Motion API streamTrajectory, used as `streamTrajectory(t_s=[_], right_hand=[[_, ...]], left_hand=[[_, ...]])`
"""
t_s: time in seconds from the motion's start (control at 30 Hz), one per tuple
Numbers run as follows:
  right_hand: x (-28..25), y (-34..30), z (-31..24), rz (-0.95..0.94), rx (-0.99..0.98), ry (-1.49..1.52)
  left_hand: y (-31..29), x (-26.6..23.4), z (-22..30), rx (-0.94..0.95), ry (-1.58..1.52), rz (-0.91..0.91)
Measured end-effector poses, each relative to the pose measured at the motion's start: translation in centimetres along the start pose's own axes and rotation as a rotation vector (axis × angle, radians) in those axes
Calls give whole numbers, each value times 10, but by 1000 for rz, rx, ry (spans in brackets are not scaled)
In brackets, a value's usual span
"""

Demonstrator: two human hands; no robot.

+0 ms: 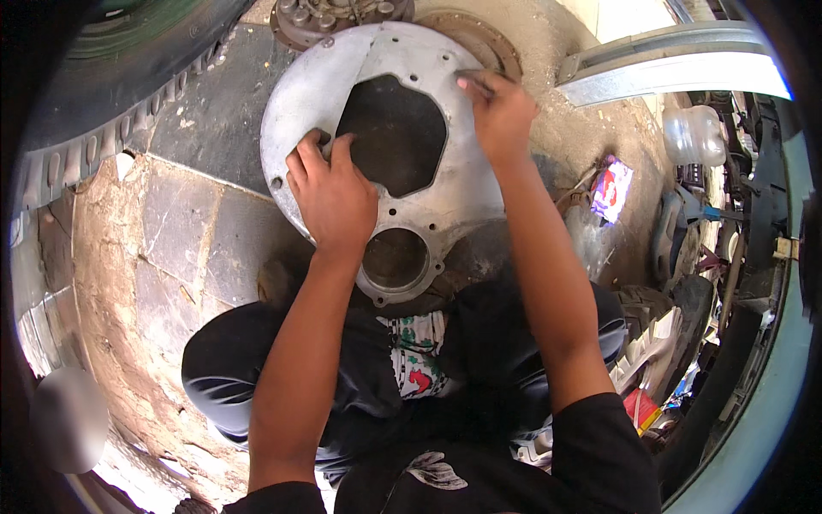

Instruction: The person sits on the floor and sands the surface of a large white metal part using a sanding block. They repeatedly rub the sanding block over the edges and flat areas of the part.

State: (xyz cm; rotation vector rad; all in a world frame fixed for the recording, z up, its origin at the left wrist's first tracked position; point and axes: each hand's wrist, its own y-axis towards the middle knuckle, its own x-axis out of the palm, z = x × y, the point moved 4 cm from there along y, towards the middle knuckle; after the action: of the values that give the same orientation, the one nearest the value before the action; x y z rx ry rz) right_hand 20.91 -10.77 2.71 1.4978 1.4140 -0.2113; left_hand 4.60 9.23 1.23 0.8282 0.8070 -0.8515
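Note:
A grey metal housing plate (pixel 300 94) stands in front of my knees, with a large angular opening and a smaller round hole below it. My left hand (pixel 334 193) is closed on the plate's left side, its fingers bent and its thumb at the edge of the large opening. On the upper right of the plate, my right hand (pixel 503 116) is closed with the fingertips against the surface. Something dark shows at its fingers, too unclear to name.
A round rusty part with bolts (pixel 330 15) lies beyond the plate. A big tyre (pixel 128 77) fills the far left. To the right are a metal channel beam (pixel 676 75), a clear plastic container (pixel 693 135) and a purple packet (pixel 610 190). Paving slabs (pixel 184 214) cover the left ground.

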Motion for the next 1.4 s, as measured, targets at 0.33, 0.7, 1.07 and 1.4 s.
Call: streamTrajectory(t_s=[0.33,0.7,1.07,1.4], right_hand=[[2,24,25,-153,9,18],[2,34,33,-308,67,13],[7,47,40,-358,100,69],[8,60,21,-379,105,73]], left_hand=[[8,2,0,14,-26,6],[6,3,-3,15,-9,54],[7,2,4,15,-20,42],[6,3,1,-17,-33,-22]])
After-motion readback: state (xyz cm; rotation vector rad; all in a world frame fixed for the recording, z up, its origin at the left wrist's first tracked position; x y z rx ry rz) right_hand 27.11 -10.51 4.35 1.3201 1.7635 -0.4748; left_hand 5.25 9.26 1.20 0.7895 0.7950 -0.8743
